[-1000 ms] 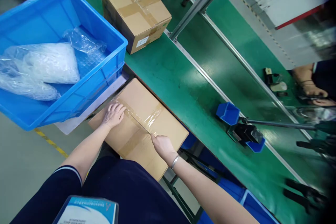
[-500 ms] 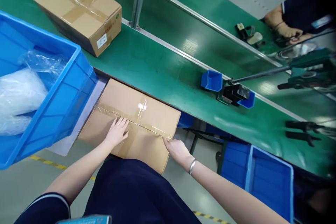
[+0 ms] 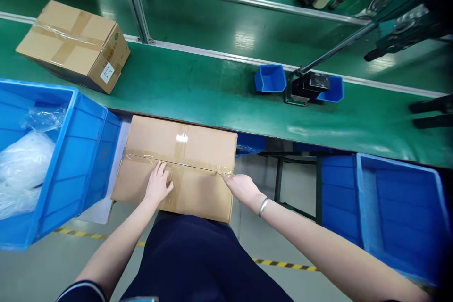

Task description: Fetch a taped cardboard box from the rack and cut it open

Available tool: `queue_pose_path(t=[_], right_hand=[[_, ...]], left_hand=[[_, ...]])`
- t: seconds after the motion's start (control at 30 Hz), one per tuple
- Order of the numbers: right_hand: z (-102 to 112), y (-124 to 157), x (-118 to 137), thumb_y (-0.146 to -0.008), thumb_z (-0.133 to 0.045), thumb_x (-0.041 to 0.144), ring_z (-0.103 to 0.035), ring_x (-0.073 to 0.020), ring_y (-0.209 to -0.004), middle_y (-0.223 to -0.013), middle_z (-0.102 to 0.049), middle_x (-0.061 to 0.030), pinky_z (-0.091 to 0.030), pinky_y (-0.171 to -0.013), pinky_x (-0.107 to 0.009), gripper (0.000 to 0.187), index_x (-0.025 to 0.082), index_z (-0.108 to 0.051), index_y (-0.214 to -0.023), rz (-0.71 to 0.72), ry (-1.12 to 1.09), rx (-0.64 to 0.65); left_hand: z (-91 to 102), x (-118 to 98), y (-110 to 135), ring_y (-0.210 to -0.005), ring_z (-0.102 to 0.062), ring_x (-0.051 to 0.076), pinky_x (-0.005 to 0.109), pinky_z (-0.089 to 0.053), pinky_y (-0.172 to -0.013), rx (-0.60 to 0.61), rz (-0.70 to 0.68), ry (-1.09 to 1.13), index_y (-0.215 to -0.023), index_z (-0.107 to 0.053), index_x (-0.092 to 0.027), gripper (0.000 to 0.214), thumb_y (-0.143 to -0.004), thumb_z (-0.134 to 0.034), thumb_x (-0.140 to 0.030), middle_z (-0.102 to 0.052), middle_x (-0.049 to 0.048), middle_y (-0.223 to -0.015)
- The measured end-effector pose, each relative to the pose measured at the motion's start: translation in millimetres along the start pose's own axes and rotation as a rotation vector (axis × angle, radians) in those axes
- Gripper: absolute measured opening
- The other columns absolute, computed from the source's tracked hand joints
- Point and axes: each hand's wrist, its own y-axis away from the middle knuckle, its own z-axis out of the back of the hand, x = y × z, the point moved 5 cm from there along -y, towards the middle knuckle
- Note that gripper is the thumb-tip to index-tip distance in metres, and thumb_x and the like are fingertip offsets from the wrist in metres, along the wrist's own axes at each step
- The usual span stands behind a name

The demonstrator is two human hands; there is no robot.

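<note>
Two bare hands rest on a taped cardboard box (image 3: 198,151) that sits just below the near edge of the green desk (image 3: 212,89), over the person's lap. The left hand (image 3: 158,185) lies flat on the box top with its fingers spread and nothing closed inside its grip, the fingertips reaching up to the strip of clear tape (image 3: 177,164) that runs along the seam. The right hand (image 3: 243,187) is at the right-hand end of that same strip, at the box's right edge, with its fingers drawn together where the tape ends; I cannot tell whether its grip pinches the tape or only presses on it. A metal bracelet (image 3: 262,207) sits on the wrist just behind this hand. To the left of the left hand, just beside the box, stands a large blue crate (image 3: 81,160) holding clear plastic bags (image 3: 24,165). Beyond both hands, on the desk, lies a second sealed carton (image 3: 76,45), well apart from the first and to the left. Farther right on the desk, beyond the right hand, are two small blue bins (image 3: 270,78) with a black device (image 3: 307,87) between them. Below the desk and to the right of the right hand stands another blue crate (image 3: 403,207). The floor (image 3: 42,269) under the arms carries a yellow and black striped line.
</note>
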Motion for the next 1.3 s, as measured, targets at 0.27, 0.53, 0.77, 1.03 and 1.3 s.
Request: queue_pose_path(t=[0.27, 0.53, 0.77, 1.03, 1.3], right_hand=[[5, 6, -5, -0.090, -0.040, 0.005, -0.070, -0.0233, -0.077, -0.084, -0.072, -0.0112, -0.048, -0.063, -0.028, 0.042, 0.018, -0.056, -0.126, 0.029, -0.100, -0.096], [4, -13, 15, -0.099, -0.034, 0.020, -0.069, -0.0191, -0.073, -0.080, -0.073, -0.0065, -0.046, -0.061, -0.025, 0.043, 0.028, -0.048, -0.139, 0.048, -0.164, -0.161], [18, -21, 34, -0.098, -0.034, 0.021, -0.070, -0.0220, -0.072, -0.081, -0.073, -0.0074, -0.049, -0.060, -0.027, 0.044, 0.028, -0.047, -0.140, 0.067, -0.190, -0.212], [66, -77, 92, -0.094, -0.036, 0.010, -0.070, -0.0224, -0.083, -0.092, -0.072, -0.0105, -0.053, -0.066, -0.030, 0.049, 0.019, -0.039, -0.142, 0.315, -0.188, -0.284], [93, -128, 138, -0.096, -0.032, 0.011, -0.069, -0.0257, -0.090, -0.096, -0.069, -0.0166, -0.055, -0.071, -0.035, 0.040, 0.011, -0.045, -0.134, 0.437, -0.152, -0.297]], left_hand=[[2.5, 7, 0, -0.143, -0.030, 0.030, 0.053, -0.028, -0.114, 0.045, 0.020, -0.070, -0.146, -0.036, -0.015, 0.065, -0.085, -0.050, -0.029, -0.041, 0.0141, -0.151], [4.5, 4, -17, -0.136, -0.037, 0.032, 0.053, -0.040, -0.103, 0.031, 0.092, -0.089, -0.139, -0.043, -0.014, 0.060, -0.081, -0.052, -0.027, -0.047, 0.0174, -0.145], [6.2, 4, -12, -0.136, -0.039, 0.031, 0.045, -0.043, -0.104, 0.014, 0.066, -0.075, -0.135, -0.046, -0.016, 0.056, -0.081, -0.056, -0.030, -0.047, 0.0168, -0.144], [-25.5, 57, 59, -0.148, -0.010, 0.037, 0.067, -0.024, -0.110, -0.100, 0.488, -0.097, -0.153, -0.009, -0.004, 0.096, -0.087, -0.044, -0.065, -0.011, 0.0235, -0.160], [-39.2, 61, 62, -0.149, 0.003, 0.033, 0.065, -0.012, -0.114, -0.006, 0.484, -0.065, -0.153, -0.005, -0.004, 0.101, -0.086, -0.043, -0.068, -0.006, 0.0227, -0.161]])
